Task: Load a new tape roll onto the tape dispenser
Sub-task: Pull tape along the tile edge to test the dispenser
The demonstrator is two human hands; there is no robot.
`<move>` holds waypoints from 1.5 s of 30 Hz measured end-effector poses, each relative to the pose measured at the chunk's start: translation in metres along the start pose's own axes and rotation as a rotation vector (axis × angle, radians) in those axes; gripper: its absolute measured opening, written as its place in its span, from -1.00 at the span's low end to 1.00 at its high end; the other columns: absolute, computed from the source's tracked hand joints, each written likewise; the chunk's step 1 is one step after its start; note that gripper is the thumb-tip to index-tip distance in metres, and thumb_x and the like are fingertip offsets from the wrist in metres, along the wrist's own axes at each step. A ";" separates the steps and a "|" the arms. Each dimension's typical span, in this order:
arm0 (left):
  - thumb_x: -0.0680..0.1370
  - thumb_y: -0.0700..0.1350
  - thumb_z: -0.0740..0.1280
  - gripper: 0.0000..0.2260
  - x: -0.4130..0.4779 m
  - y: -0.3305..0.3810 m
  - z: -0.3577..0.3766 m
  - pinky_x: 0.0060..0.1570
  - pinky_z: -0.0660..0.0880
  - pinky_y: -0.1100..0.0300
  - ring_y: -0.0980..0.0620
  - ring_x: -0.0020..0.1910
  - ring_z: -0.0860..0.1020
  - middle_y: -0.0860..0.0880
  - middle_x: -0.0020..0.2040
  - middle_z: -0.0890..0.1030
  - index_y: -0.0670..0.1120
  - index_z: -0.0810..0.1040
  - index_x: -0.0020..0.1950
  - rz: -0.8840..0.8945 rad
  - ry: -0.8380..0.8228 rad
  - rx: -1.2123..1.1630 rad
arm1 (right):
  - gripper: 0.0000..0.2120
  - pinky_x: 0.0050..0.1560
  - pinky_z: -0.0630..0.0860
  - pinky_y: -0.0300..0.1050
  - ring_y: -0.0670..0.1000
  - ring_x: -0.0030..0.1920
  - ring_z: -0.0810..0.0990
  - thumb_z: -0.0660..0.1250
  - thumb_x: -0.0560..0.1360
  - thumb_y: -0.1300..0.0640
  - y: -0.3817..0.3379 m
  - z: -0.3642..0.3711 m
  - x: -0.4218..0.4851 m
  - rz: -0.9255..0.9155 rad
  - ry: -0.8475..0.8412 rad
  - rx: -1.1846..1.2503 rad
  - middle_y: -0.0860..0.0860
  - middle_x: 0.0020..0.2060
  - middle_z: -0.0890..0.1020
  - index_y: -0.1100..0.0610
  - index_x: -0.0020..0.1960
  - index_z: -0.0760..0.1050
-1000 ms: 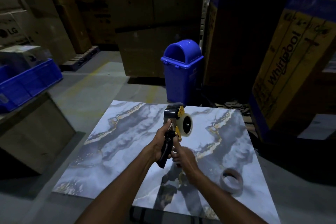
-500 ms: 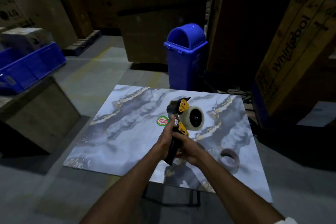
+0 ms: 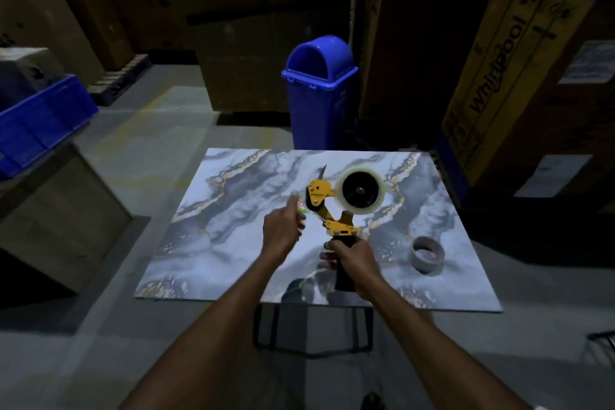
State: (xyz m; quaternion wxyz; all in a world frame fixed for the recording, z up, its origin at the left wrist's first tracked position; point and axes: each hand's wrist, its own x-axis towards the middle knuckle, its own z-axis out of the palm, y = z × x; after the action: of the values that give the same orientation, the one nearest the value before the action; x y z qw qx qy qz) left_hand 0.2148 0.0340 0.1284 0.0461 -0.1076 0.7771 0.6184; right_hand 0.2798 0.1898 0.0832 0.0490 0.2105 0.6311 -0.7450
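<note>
A yellow and black tape dispenser [image 3: 336, 220] is held upright above the marble-patterned table top [image 3: 233, 243]. A clear tape roll [image 3: 360, 190] sits on its black hub. My right hand [image 3: 349, 258] grips the black handle from below. To the left of the dispenser's front, my left hand [image 3: 283, 226] is blurred, with thumb and forefinger raised near the roller; whether it pinches the tape end I cannot tell. An empty cardboard tape core [image 3: 427, 255] lies on the table at the right.
A blue swing-lid bin [image 3: 317, 93] stands behind the table. Tall cardboard appliance boxes [image 3: 519, 53] rise at the right and back. A blue crate [image 3: 40, 120] rests on a box at the left. Grey floor surrounds the table.
The handle has passed from my left hand to my right. My left hand has come off it and moved up to the dispenser's front. The roll now faces the camera.
</note>
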 end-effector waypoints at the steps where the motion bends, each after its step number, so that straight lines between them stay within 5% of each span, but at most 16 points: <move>1: 0.61 0.36 0.11 -0.34 0.004 0.004 -0.007 -0.26 0.52 0.07 -0.11 -0.31 0.59 -0.16 -0.27 0.67 -0.19 0.66 -0.19 -0.100 -0.074 -0.188 | -0.84 -0.12 0.68 0.18 0.21 -0.18 0.75 0.43 0.43 0.24 0.005 0.000 -0.006 -0.019 0.019 -0.072 0.26 -0.15 0.68 0.29 -0.04 0.58; 6: 0.63 0.40 -0.03 -0.21 0.023 -0.002 -0.042 -0.07 0.62 -0.01 -0.18 -0.13 0.64 -0.22 -0.11 0.70 -0.26 0.67 0.01 -0.324 -0.314 -0.333 | -0.79 -0.14 0.69 0.23 0.11 -0.28 0.75 0.37 0.37 0.07 0.017 -0.002 -0.036 -0.165 0.094 -0.481 0.18 -0.29 0.71 0.23 -0.14 0.56; 11: 0.63 0.26 0.20 -0.42 0.023 -0.018 -0.060 0.05 0.60 -0.02 -0.13 -0.15 0.65 -0.16 -0.15 0.68 -0.28 0.63 0.09 -0.386 -0.449 -0.285 | -0.87 -0.27 0.60 0.03 0.08 -0.31 0.65 0.36 0.34 0.05 0.011 -0.007 -0.055 -0.250 0.123 -0.818 0.07 -0.38 0.65 0.11 -0.24 0.49; 17: 0.61 -0.08 0.34 -0.80 0.015 -0.020 -0.069 -0.33 0.62 0.17 0.08 -0.55 0.52 0.01 -0.43 0.54 -0.10 0.57 -0.19 -0.365 -0.446 -0.236 | -0.85 -0.45 0.29 -0.22 0.03 -0.30 0.55 0.38 0.40 0.05 0.012 -0.007 -0.067 -0.293 0.129 -0.962 -0.04 -0.38 0.53 0.04 -0.18 0.41; 21: 0.62 -0.26 0.32 -0.76 0.018 -0.026 -0.074 -0.38 0.62 0.19 0.10 -0.62 0.37 -0.02 -0.52 0.41 -0.17 0.49 -0.27 -0.359 -0.420 -0.143 | -0.85 -0.41 0.34 -0.22 0.09 -0.21 0.61 0.38 0.43 0.03 0.016 -0.009 -0.078 -0.330 0.126 -0.968 -0.01 -0.29 0.60 0.02 -0.08 0.44; 25: 0.50 -0.39 0.37 -0.80 0.018 -0.031 -0.075 -0.30 0.70 0.11 -0.01 -0.53 0.61 -0.18 -0.45 0.55 -0.25 0.62 -0.32 -0.246 -0.388 0.128 | -0.66 -0.15 0.60 0.00 0.09 -0.02 0.69 0.37 0.51 -0.02 0.034 -0.016 -0.103 -0.362 0.071 -0.907 0.03 -0.04 0.73 0.03 0.26 0.49; 29: 0.49 -0.29 0.51 -0.95 0.013 -0.042 -0.067 -0.32 0.65 0.18 -0.04 -0.35 0.68 -0.16 -0.32 0.70 -0.26 0.73 -0.16 -0.138 -0.494 0.291 | -0.61 0.11 0.57 0.00 0.00 0.20 0.61 0.36 0.55 0.05 0.075 -0.023 -0.142 -0.362 0.002 -0.817 -0.01 0.18 0.65 0.03 0.36 0.44; 34: 0.55 -0.32 0.45 -0.94 0.002 -0.066 -0.049 -0.26 0.66 0.16 -0.08 -0.29 0.63 -0.29 -0.13 0.70 -0.27 0.68 -0.13 -0.168 -0.560 0.397 | -0.61 0.00 0.54 -0.18 0.03 0.15 0.64 0.38 0.55 0.10 0.130 -0.047 -0.180 -0.171 -0.013 -0.788 0.03 0.13 0.66 0.07 0.34 0.43; 39: 0.64 -0.26 0.31 -0.84 -0.027 -0.081 -0.018 -0.21 0.59 0.08 -0.12 -0.21 0.60 -0.23 -0.11 0.63 -0.32 0.62 0.12 -0.340 -0.578 0.412 | -0.64 0.01 0.59 0.06 0.17 0.10 0.65 0.36 0.55 0.15 0.139 -0.067 -0.178 -0.110 0.001 -0.823 0.17 0.09 0.66 0.18 0.31 0.43; 45: 0.70 -0.08 0.17 -0.74 -0.053 -0.079 0.011 -0.06 0.52 0.03 -0.12 -0.08 0.57 -0.23 0.06 0.57 -0.23 0.55 0.18 -0.494 -0.600 0.318 | -0.60 0.00 0.59 0.03 0.19 0.10 0.67 0.37 0.52 0.22 0.100 -0.079 -0.148 -0.204 0.039 -0.771 0.17 0.10 0.70 0.21 0.34 0.45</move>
State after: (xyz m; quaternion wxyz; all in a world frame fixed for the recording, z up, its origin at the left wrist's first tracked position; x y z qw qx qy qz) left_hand 0.2830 0.0340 0.0617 0.4336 -0.0974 0.7657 0.4650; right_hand 0.4682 0.2175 0.0379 0.0383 0.1268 0.8830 -0.4503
